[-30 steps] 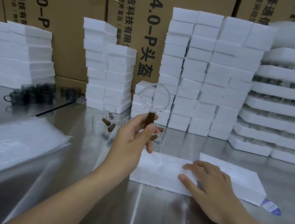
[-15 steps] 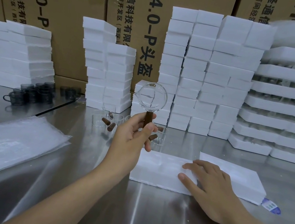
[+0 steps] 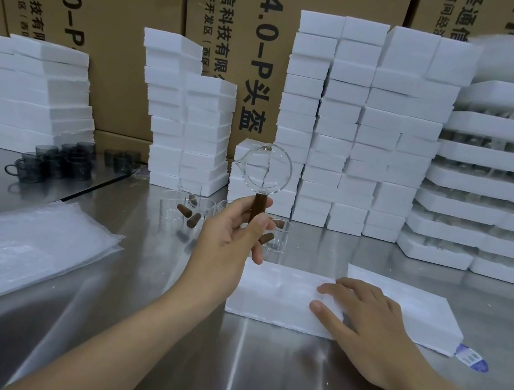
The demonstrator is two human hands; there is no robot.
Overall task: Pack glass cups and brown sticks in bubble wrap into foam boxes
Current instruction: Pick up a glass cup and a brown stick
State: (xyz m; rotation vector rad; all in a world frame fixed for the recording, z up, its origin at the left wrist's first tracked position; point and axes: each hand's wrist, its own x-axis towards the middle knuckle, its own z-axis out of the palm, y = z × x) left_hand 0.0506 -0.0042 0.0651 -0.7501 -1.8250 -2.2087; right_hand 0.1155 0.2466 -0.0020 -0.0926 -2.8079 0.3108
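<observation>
Little has shifted since a second ago: left hand still pinches the brown stick under its thin, light, breakable glass cup, raised above the worktop; right hand lies flat, empty, on the foam box.
</observation>
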